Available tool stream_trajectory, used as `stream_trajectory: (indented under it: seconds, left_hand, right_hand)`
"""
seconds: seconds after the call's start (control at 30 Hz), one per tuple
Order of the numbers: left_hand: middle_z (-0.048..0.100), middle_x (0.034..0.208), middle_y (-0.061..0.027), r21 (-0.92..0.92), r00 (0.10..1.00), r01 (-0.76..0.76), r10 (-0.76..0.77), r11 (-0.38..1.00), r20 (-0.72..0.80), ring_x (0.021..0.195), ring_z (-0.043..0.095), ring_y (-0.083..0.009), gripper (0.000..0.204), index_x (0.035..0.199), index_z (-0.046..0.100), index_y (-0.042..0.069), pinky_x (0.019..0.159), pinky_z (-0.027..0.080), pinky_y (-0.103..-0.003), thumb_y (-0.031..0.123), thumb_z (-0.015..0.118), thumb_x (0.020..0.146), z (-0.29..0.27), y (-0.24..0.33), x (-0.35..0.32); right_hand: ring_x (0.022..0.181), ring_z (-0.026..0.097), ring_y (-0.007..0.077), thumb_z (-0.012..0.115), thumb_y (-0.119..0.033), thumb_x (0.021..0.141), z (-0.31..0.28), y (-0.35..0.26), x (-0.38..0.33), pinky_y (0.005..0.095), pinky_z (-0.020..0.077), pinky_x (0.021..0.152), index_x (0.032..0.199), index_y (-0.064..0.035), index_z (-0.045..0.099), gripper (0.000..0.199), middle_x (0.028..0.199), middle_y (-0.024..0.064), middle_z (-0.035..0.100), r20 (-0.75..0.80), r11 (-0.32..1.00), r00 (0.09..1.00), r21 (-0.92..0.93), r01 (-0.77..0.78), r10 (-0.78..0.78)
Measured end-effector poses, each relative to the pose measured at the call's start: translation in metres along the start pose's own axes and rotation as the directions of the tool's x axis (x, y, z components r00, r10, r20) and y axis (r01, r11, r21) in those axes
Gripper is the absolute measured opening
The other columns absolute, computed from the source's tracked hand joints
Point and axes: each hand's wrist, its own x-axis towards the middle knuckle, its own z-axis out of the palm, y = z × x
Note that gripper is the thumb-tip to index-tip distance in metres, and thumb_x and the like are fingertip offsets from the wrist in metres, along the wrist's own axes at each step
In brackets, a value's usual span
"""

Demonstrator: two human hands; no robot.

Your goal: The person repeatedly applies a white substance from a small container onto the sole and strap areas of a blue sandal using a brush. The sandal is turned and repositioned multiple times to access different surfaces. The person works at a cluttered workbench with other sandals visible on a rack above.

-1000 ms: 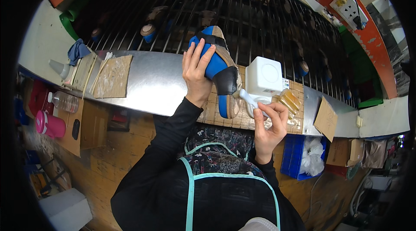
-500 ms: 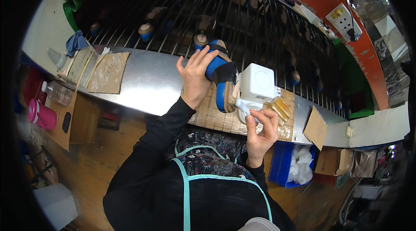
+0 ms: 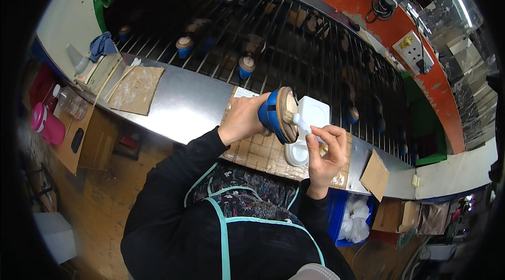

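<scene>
My left hand (image 3: pixel 243 118) is closed around a blue shoe upper on a last (image 3: pixel 269 114), its brown underside turned to the right. In my right hand (image 3: pixel 327 159), a small brush (image 3: pixel 301 124) with a pale handle is pinched between thumb and fingers. The brush tip meets the underside, near its middle. Behind the brush stands a white square container (image 3: pixel 317 112), with a small round white dish (image 3: pixel 296 155) at its near side. Both rest on a tape-covered board (image 3: pixel 252 156).
Beyond the metal ledge (image 3: pixel 181 98) lies a rack of rods (image 3: pixel 221 33) carrying several blue lasted uppers (image 3: pixel 246 68). Cardboard pieces (image 3: pixel 135 90) lie at left and right. A blue crate (image 3: pixel 336 211) with white plastic bags stands below at right.
The shoe has come nearer and turned, so its underside now shows more. My right hand has moved slightly right and down with the brush. The view has shifted a little.
</scene>
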Motion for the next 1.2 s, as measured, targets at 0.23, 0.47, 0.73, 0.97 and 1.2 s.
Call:
stream_trajectory:
  seconds: [0.23, 0.47, 0.73, 0.97, 1.2]
  left_hand:
    - [0.071, 0.1, -0.0133, -0.146, 0.889, 0.231, -0.148, 0.962, 0.434, 0.097, 0.068, -0.0286, 0.073, 0.112, 0.064, 0.005, 0.087, 0.051, -0.035, 0.008, 0.091, 0.044, -0.008, -0.004, -0.002]
    - [0.072, 0.097, -0.0098, -0.478, 0.744, 0.433, -0.004, 0.765, 0.668, 0.092, 0.068, -0.0192, 0.056, 0.104, 0.067, -0.002, 0.084, 0.054, -0.03, -0.006, 0.087, 0.052, -0.005, -0.007, -0.013]
    - [0.071, 0.104, -0.0129, -0.345, 0.521, 0.617, -0.038, 0.708, 0.853, 0.097, 0.068, -0.0207, 0.065, 0.113, 0.064, 0.0, 0.081, 0.056, -0.031, -0.006, 0.088, 0.052, 0.004, -0.006, -0.014]
    - [0.068, 0.108, -0.018, -0.311, 0.373, 0.728, 0.027, 0.611, 0.927, 0.099, 0.068, -0.0256, 0.072, 0.117, 0.061, -0.005, 0.087, 0.054, -0.032, 0.003, 0.091, 0.052, 0.01, -0.002, -0.011]
    - [0.068, 0.112, -0.0158, -0.33, 0.385, 0.73, 0.038, 0.598, 0.922, 0.105, 0.065, -0.026, 0.073, 0.119, 0.061, -0.001, 0.094, 0.05, -0.033, 0.001, 0.091, 0.052, 0.021, -0.002, -0.02]
  right_hand:
    - [0.07, 0.052, 0.0102, 0.076, -0.001, 0.078, 0.006, 0.006, 0.008, 0.0224, 0.0418, 0.059, 0.096, -0.0022, 0.073, 0.018, 0.088, 0.0044, 0.057, 0.05, 1.0, 0.999, 0.025, 0.014, -0.015]
    - [0.071, 0.051, 0.0097, 0.076, -0.001, 0.079, 0.008, 0.014, -0.003, 0.0224, 0.0414, 0.06, 0.095, -0.0004, 0.073, 0.017, 0.088, 0.0042, 0.057, 0.078, 0.997, 0.995, 0.047, -0.059, 0.055]
    - [0.072, 0.052, 0.0105, 0.076, -0.001, 0.078, 0.002, 0.027, -0.016, 0.0228, 0.042, 0.061, 0.094, 0.0008, 0.072, 0.016, 0.089, 0.0055, 0.057, 0.076, 0.993, 0.993, 0.068, -0.093, 0.088]
    - [0.075, 0.055, 0.0122, 0.078, -0.002, 0.075, -0.018, 0.038, -0.011, 0.0231, 0.0441, 0.061, 0.094, -0.0009, 0.074, 0.019, 0.091, 0.0059, 0.057, 0.125, 1.0, 0.992, 0.019, -0.021, 0.018]
    - [0.076, 0.057, 0.0121, 0.076, -0.002, 0.076, -0.055, 0.061, -0.022, 0.0224, 0.0449, 0.062, 0.092, -0.0012, 0.075, 0.015, 0.089, 0.0077, 0.061, 0.247, 0.962, 0.954, 0.171, -0.215, 0.17]
